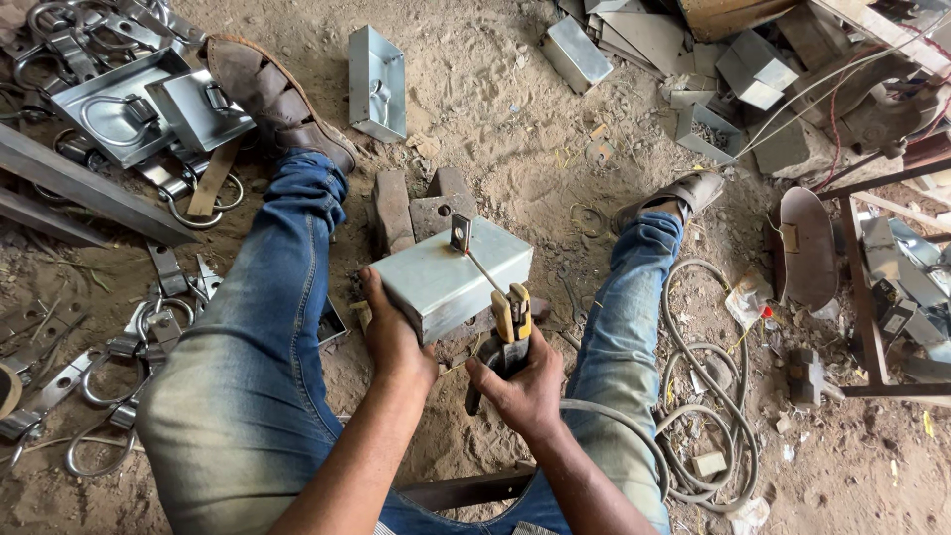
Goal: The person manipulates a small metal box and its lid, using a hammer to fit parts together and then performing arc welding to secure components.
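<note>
While left hand [391,332] clasps near edge of grey folded sheet-metal box [451,277], box rests on bricks [421,208] between outstretched legs on dirt floor [495,119]. Right hand [520,386] grip closed round yellow-jawed electrode holder [512,322]; thin rod [485,272] runs up to small dark piece [460,234] on box top. Grey cable [708,396] coiled beside right leg.

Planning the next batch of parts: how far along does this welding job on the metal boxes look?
Done, apparently: several folded metal boxes lie about, some with rings fitted. In hand: the left hand steadies a metal box on bricks while the right hand holds an electrode holder, its rod toward a small bracket. Left: loose ring fittings lie unused.
</note>
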